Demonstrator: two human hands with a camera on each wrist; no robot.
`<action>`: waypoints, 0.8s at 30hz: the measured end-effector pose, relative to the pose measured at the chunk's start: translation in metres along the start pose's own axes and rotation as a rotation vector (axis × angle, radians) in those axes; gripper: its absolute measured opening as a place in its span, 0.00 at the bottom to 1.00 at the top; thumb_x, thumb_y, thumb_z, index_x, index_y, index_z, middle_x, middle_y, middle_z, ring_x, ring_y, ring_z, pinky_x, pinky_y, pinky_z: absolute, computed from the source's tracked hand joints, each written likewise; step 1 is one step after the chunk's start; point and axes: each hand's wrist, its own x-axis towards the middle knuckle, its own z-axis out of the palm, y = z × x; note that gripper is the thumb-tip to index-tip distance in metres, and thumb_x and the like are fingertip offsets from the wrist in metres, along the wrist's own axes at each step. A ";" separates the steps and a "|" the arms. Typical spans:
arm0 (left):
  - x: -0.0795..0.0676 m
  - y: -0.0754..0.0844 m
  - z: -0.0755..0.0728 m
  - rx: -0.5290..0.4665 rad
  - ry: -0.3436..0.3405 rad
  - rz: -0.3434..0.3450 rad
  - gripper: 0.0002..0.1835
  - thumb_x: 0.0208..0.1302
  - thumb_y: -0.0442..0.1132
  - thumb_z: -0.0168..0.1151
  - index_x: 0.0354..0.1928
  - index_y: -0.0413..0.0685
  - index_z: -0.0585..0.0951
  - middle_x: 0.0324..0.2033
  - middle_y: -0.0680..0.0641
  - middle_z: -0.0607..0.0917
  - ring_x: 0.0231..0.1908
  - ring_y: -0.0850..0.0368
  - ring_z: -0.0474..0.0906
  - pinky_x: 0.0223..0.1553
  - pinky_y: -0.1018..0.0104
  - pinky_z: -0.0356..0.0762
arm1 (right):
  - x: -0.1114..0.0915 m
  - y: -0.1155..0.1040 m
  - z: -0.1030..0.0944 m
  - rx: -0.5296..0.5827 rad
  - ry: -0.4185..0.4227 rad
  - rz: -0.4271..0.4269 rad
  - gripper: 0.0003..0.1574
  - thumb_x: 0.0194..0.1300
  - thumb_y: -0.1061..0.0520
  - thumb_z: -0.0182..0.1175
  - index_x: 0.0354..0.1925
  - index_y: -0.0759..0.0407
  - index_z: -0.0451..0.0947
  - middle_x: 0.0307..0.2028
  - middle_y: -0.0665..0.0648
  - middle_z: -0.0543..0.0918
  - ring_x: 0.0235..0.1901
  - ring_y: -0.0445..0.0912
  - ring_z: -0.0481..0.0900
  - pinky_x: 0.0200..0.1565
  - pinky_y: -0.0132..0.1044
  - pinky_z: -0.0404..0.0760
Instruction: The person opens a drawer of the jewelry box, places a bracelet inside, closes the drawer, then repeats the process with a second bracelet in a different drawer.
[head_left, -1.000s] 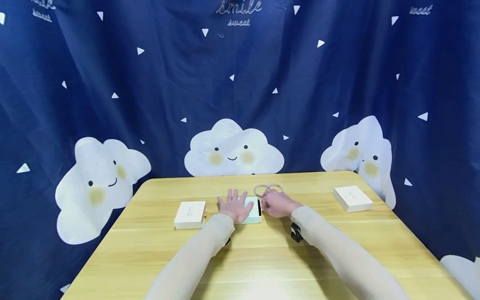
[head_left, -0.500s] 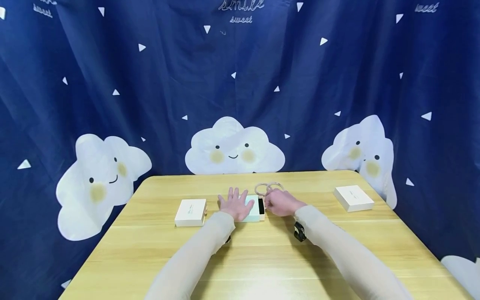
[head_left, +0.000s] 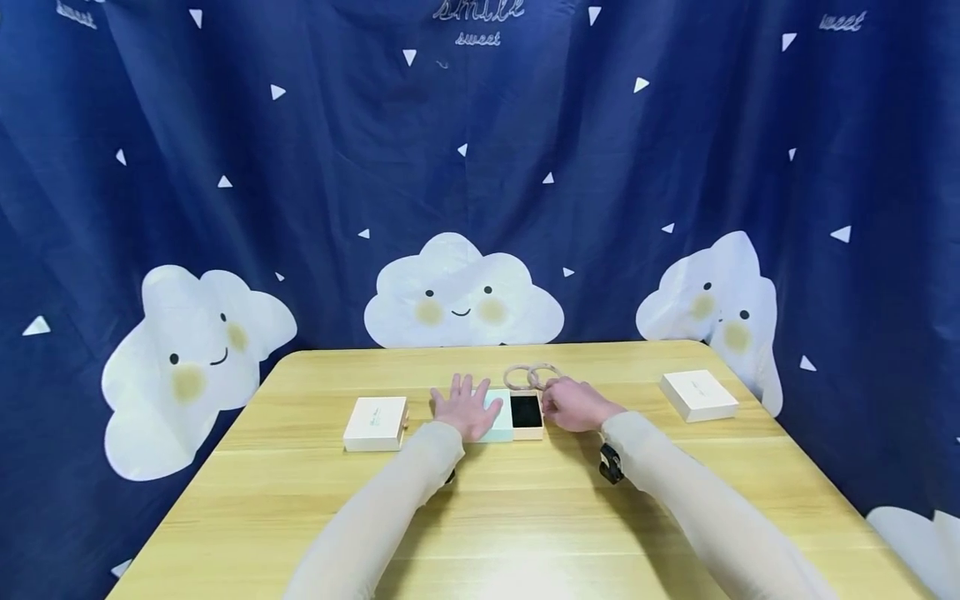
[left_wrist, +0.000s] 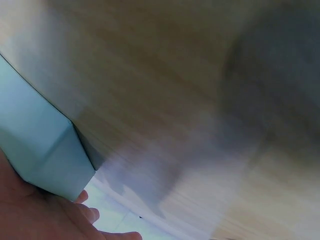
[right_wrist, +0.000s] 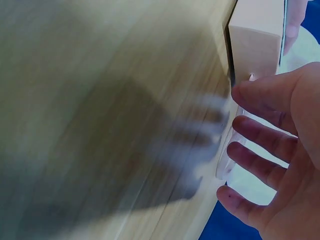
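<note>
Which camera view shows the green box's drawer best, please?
The head view: the drawer sticks out of the green box and its dark inside shows. The right wrist view shows only its outer walls; the left wrist view shows the box, but no drawer.

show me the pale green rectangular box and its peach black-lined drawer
Pale green rectangular box (head_left: 503,420), head view, bare part of its top
Peach black-lined drawer (head_left: 527,434), head view, near wall

On the table (head_left: 480,517) across the lower frame, the drawer box (head_left: 503,419) lies centrally, one box (head_left: 375,423) left of it, a second box (head_left: 699,395) farther right, two rings (head_left: 532,377) behind.
</note>
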 end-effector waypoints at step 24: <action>-0.006 -0.002 -0.007 -0.009 -0.009 0.009 0.37 0.75 0.68 0.29 0.80 0.63 0.55 0.80 0.42 0.52 0.80 0.41 0.40 0.70 0.23 0.39 | -0.009 0.000 -0.009 0.018 -0.029 0.045 0.02 0.65 0.54 0.67 0.34 0.49 0.84 0.43 0.50 0.83 0.47 0.50 0.80 0.46 0.57 0.79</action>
